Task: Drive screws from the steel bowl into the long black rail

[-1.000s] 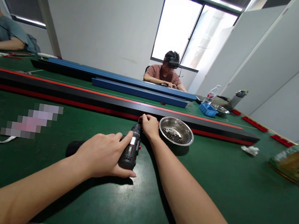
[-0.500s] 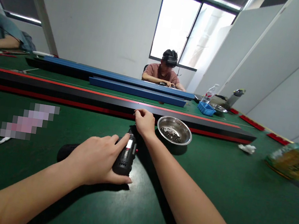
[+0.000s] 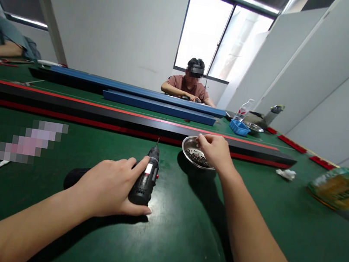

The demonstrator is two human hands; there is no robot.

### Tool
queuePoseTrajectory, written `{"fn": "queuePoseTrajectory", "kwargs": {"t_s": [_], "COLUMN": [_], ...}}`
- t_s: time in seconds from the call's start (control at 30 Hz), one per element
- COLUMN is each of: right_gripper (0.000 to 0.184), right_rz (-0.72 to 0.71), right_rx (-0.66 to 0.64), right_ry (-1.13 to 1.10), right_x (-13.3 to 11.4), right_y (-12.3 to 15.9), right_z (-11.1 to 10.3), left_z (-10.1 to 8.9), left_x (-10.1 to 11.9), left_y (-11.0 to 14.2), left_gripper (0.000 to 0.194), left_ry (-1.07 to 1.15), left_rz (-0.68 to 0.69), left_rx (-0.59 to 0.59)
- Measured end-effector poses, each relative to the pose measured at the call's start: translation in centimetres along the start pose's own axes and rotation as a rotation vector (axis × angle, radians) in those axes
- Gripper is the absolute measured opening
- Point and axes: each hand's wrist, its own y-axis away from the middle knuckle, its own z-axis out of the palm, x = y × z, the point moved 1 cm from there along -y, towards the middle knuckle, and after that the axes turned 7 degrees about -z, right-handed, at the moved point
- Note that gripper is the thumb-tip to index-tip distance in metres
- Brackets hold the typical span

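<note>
I look down on a glossy green table point(image 3: 178, 236), with a pale wall point(image 3: 112, 21) and a bright window point(image 3: 205, 30) beyond the metal bowl point(image 3: 188, 144). A person point(image 3: 189, 87) sits at the far side of the table, past the bowl; a 2nd person's sleeve point(image 3: 8, 36) shows far to its left.

Dark small pieces point(image 3: 198, 158) lie in the bowl. Just behind it, 1 long black bar point(image 3: 98, 115) with red stripes crosses the table, standing between the bowl and the blue bars point(image 3: 158, 107). A blue basket point(image 3: 239, 128) and clear bottle point(image 3: 243, 111) are beyond the bowl to its right; a crumpled white tissue point(image 3: 285, 174) and a yellow-green package point(image 3: 343, 189) lie right of it.

My left hand point(image 3: 107, 188) is closed around the body of the black drill point(image 3: 145, 181), left of and nearer than the bowl, the bit pointing away from me. My right hand point(image 3: 215, 150) is over the bowl, hiding part of its rim, thumb and finger pinched together; I cannot tell whether they hold anything.

The drill has a white label and the package has dark lettering, neither readable to me.
</note>
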Motion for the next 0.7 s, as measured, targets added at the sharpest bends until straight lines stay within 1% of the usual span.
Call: {"fn": "queuePoseTrajectory", "kwargs": {"t_s": [0.07, 0.13, 0.4, 0.6, 0.67, 0.7], "right_gripper": [0.033, 0.032, 0.031, 0.035, 0.035, 0.034], "right_rz": [0.025, 0.02, 0.001, 0.014, 0.013, 0.003], "right_rx": [0.007, 0.008, 0.005, -0.003, 0.033, 0.076], "right_ry": [0.061, 0.091, 0.112, 0.108, 0.097, 0.08], "right_x": [0.9, 1.3, 1.6, 2.2, 2.4, 2.4], "right_y": [0.3, 0.3, 0.4, 0.4, 0.3, 0.3], "right_z": [-0.1, 0.1, 0.8, 1.0, 1.1, 1.0], "left_z": [0.0, 0.0, -0.1, -0.2, -0.2, -0.2], "left_x": [0.0, -0.1, -0.2, -0.1, -0.1, -0.1], "left_y": [0.0, 0.0, 0.0, 0.0, 0.0, 0.0], "left_gripper": [0.116, 0.115, 0.115, 0.115, 0.116, 0.116], "left_ry": [0.01, 0.012, -0.014, -0.025, -0.019, -0.016], "left_rz": [-0.008, -0.014, -0.005, -0.007, -0.008, -0.008], "left_rx": [-0.008, -0.017, -0.025, -0.026, -0.025, -0.025]}}
